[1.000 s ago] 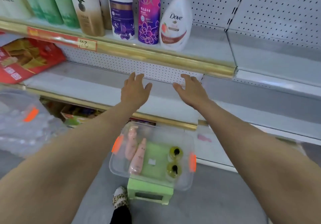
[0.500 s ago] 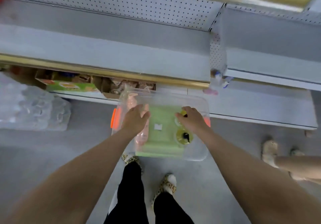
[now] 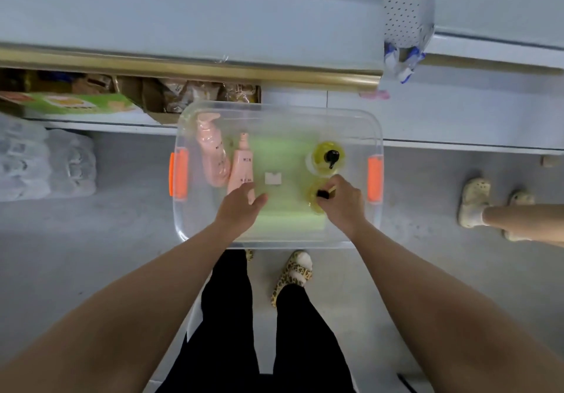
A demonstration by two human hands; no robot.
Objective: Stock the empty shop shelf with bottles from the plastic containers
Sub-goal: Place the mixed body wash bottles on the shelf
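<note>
The clear container [image 3: 276,111] is standing at 6 o'clock from the empty shelf [image 3: 183,11]. On its 9 o'clock side two bottles are lying flat, the outer pink bottle [image 3: 213,154] and the inner pink bottle [image 3: 243,164], long axes running roughly 12 to 6 with caps toward 12. The left hand [image 3: 239,208] is covering the inner one's base; whether it is grasping cannot be told. On the 3 o'clock side two pump bottles are standing upright. The right hand [image 3: 343,202] is curling around the pump head of the near yellow bottle [image 3: 312,205]. The far yellow bottle [image 3: 328,157] is standing untouched at its 12 o'clock.
</note>
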